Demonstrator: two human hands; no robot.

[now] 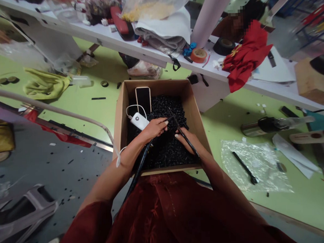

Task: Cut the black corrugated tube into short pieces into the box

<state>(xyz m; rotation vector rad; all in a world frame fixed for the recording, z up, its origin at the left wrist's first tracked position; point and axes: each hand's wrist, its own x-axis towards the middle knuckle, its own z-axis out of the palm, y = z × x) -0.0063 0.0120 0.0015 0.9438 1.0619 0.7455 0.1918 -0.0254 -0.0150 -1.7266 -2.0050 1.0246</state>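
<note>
My left hand [155, 128] is closed over the cardboard box [199, 134], fingers pinched on a thin black cord. A ribbed black cable [141, 165] runs from under that hand across the box's front edge towards my lap. On the right, my right hand [188, 138] is curled around a black cord [182, 133], which lies over its back to the wrist. The two cords cross between my fingertips. Small black pieces [163, 153] fill the box below. A phone [143, 97] leans at its back left, by a white power bank [139, 121] with a white cable.
A raised white shelf [104, 36] crosses behind the box, carrying bags, orange tape [198, 55] and red cloth [249, 55]. The green table [218, 115] holds a steel flask [250, 128] and a clear plastic bag [234, 168] at right. A grey stool [28, 209] stands lower left.
</note>
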